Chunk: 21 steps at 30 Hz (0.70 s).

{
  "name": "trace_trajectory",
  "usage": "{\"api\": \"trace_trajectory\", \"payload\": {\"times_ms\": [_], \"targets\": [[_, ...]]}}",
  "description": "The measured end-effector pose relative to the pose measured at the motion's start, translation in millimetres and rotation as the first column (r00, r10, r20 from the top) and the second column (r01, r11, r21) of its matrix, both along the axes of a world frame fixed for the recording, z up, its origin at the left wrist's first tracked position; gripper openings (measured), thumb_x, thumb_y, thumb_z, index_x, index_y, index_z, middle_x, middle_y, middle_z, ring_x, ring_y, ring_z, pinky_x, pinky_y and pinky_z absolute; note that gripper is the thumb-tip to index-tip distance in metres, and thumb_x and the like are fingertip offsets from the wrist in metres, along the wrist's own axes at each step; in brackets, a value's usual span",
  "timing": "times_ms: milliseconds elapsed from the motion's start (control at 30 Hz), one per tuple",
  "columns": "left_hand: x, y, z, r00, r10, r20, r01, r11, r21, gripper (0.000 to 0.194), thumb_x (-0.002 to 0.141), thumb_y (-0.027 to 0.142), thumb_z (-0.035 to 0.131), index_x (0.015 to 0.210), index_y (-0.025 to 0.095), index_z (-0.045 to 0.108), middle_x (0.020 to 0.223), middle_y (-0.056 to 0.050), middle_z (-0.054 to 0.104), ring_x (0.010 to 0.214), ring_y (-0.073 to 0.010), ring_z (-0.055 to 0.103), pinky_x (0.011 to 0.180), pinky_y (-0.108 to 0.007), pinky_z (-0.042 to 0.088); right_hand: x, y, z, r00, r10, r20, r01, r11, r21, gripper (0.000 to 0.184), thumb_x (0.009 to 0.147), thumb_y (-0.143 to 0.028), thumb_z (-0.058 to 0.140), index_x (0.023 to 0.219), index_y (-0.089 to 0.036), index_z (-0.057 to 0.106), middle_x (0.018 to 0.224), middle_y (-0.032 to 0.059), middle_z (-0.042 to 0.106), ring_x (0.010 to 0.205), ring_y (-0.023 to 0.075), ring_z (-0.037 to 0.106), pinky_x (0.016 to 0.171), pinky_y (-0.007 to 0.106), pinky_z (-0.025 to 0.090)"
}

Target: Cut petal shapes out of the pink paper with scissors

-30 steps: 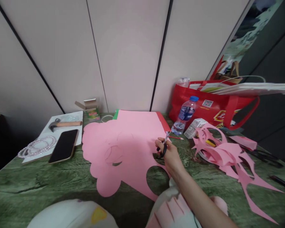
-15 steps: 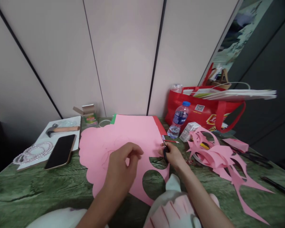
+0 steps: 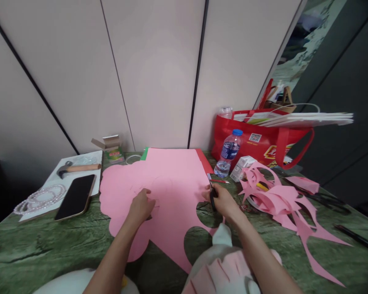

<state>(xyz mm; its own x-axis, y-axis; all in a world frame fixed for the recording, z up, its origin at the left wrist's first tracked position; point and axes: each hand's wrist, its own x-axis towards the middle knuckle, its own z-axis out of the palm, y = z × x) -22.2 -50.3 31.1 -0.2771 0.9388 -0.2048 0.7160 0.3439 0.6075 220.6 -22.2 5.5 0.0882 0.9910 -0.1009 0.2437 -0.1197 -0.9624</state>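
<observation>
A large pink paper sheet [image 3: 174, 175] with scalloped edges on its left lies in front of me, with rounded cut-outs along its lower right side. Faint pencil curves mark it. My left hand [image 3: 142, 206] rests on the sheet, its thumb and bent index finger apart, tips touching the paper. My right hand [image 3: 222, 200] is closed around black-handled scissors [image 3: 213, 198] at the sheet's right edge. The blades point away from me; how far apart they are is hard to make out.
Pink paper scraps [image 3: 282, 200] are heaped on the right. Behind them stand a water bottle [image 3: 229, 153] and a red bag [image 3: 254, 141]. At left lie a phone [image 3: 75, 197], a hammer [image 3: 79, 167] and a bead string [image 3: 44, 198]. A plush toy [image 3: 223, 269] sits close to me.
My left hand has come down and to the left, from above the sheet onto it. The sheet has shifted slightly. My right hand stays at the right edge with the scissors.
</observation>
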Motion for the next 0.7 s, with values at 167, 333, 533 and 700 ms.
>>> {"api": "trace_trajectory", "payload": {"times_ms": [167,333,533,700], "targets": [[0,-1,-0.7,0.999,0.019,0.027,-0.018,0.999,-0.034,0.031,0.084,0.03,0.052,0.112,0.017,0.052,0.112,-0.008,0.056,0.092,-0.0199,0.058,0.076,-0.041,0.049,-18,-9,10.2,0.976,0.027,-0.215,-0.045,0.996,-0.081,0.025,0.054,-0.026,0.073,0.072,-0.018,0.057,0.052,-0.0065,0.049,0.045,0.0105,0.047,0.039,0.021,0.04],[2,-3,-4.4,0.99,0.029,0.141,-0.021,0.998,-0.061,0.031,0.084,0.029,0.052,0.112,0.017,0.051,0.109,-0.008,0.056,0.087,-0.0185,0.059,0.072,-0.038,0.05,-29,-13,7.8,0.931,0.036,-0.363,-0.099,0.983,-0.156,0.028,0.052,-0.027,0.075,0.071,-0.018,0.056,0.051,-0.0078,0.046,0.044,0.0094,0.045,0.04,0.024,0.046],[1,-3,-10.2,0.947,0.038,0.32,-0.019,0.998,-0.062,0.03,0.083,0.025,0.054,0.112,0.016,0.05,0.102,-0.006,0.057,0.076,-0.0148,0.059,0.063,-0.032,0.052,-38,-12,-1.1,0.892,0.028,-0.451,-0.113,0.98,-0.162,0.028,0.054,-0.026,0.075,0.074,-0.018,0.057,0.054,-0.0076,0.047,0.044,0.0078,0.045,0.041,0.024,0.049],[7,-2,-6.6,0.909,0.074,0.411,-0.059,0.997,-0.049,0.029,0.084,0.029,0.052,0.111,0.016,0.051,0.103,-0.006,0.058,0.079,-0.0159,0.059,0.065,-0.034,0.051,-37,-12,-1.6,0.887,0.002,-0.462,-0.09,0.981,-0.17,0.026,0.056,-0.026,0.075,0.073,-0.018,0.057,0.054,-0.0069,0.048,0.045,0.0079,0.045,0.04,0.023,0.05]]}}
